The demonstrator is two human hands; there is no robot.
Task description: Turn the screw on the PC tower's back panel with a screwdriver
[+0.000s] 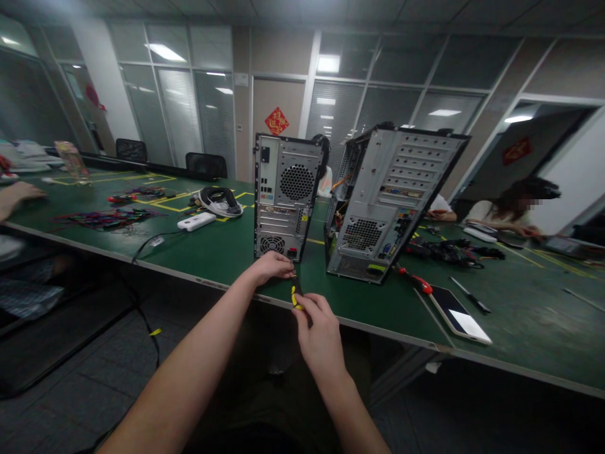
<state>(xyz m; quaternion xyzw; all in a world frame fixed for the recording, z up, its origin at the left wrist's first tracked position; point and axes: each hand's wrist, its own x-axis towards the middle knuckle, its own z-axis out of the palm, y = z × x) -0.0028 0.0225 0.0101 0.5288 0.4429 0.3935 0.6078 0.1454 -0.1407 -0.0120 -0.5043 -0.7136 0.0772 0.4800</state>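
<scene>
My right hand (pixel 319 334) is closed on the yellow and black handle of a screwdriver (pixel 295 293), which points up and away from me. Close to its tip, my left hand (pixel 271 268) has its fingers pinched together; what they hold, if anything, is too small to make out. Both hands are at the table's front edge, just below the back panel of an upright computer case (pixel 288 189). That panel shows a round fan grille, ports and a power supply. To its right stands a second, larger computer case (pixel 392 202), its left side open with cables inside.
On the green table (pixel 227 252) lie a white power strip (pixel 196 221), bundles of thin wires (pixel 111 218), a phone (pixel 458 315), a red-handled screwdriver (pixel 416 280), a black pen-like tool (pixel 470 295) and black cables (pixel 454 252). Other people sit across and at the left.
</scene>
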